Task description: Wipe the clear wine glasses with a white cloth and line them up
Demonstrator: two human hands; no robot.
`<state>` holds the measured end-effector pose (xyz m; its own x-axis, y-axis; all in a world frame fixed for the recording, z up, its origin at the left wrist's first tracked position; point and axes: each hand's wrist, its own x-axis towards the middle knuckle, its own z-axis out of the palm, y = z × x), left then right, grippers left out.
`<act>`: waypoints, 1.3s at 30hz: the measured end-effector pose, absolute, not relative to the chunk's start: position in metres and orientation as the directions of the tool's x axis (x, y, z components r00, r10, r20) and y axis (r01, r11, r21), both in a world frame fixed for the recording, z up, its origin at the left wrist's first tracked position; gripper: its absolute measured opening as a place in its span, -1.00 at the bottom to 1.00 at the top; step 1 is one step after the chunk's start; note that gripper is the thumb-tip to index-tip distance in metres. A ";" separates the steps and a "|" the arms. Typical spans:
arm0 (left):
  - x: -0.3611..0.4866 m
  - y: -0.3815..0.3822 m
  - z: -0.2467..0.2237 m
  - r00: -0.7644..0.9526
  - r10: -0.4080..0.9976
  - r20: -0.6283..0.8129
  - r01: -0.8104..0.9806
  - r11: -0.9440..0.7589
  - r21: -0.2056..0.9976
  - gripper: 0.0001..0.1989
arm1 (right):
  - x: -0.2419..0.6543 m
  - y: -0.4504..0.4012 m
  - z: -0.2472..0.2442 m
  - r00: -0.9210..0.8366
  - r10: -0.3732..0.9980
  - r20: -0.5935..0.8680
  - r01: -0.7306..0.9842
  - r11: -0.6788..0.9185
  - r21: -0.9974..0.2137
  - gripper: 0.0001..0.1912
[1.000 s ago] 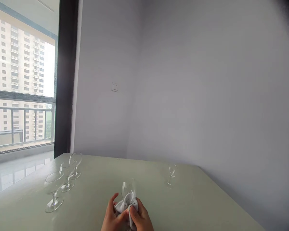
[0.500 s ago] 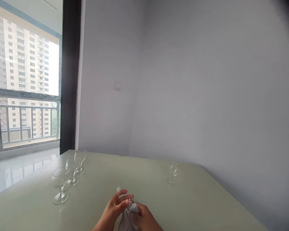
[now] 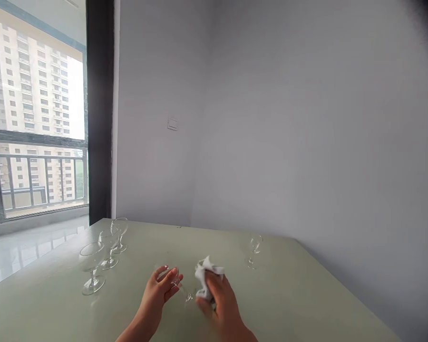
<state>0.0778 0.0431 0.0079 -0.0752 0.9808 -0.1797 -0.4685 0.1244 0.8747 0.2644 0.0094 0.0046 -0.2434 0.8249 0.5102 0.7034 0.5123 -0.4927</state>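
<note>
My left hand (image 3: 161,288) is wrapped round the bowl of a clear stemmed glass (image 3: 188,297), which lies tilted with its stem toward the right. The foot of that glass is faint and hard to make out. Just to the right, my right hand (image 3: 217,297) grips a crumpled white cloth (image 3: 204,274), held apart from the glass and slightly blurred. Both hands are over the near middle of the pale green table (image 3: 271,304).
At the table's left stand three upright stemmed glasses (image 3: 92,268) (image 3: 109,247) (image 3: 120,235) in a slanting row. One smaller glass (image 3: 255,244) stands toward the back right. Grey walls rise behind the table, and a window is at the left.
My right hand has moved the cloth up and right, away from the glass. My left hand has shifted slightly left with the glass, whose stem now shows. The view has shifted a little.
</note>
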 end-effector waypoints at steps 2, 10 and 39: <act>0.076 0.043 0.007 -0.033 0.980 -0.194 -0.471 0.156 0.868 -0.53 | 0.253 0.004 0.010 -0.412 0.811 0.416 0.684 0.577 -0.447 -0.49; 0.076 0.036 0.014 0.271 0.951 -0.153 -0.525 0.278 0.804 -0.74 | 0.249 0.000 0.014 -0.296 0.880 0.370 0.257 0.447 -0.857 -0.85; 0.078 0.021 0.027 -0.055 0.957 0.283 -0.132 -0.288 0.948 -0.33 | 0.231 0.007 0.016 -0.140 0.818 0.557 0.841 0.396 -0.370 -0.74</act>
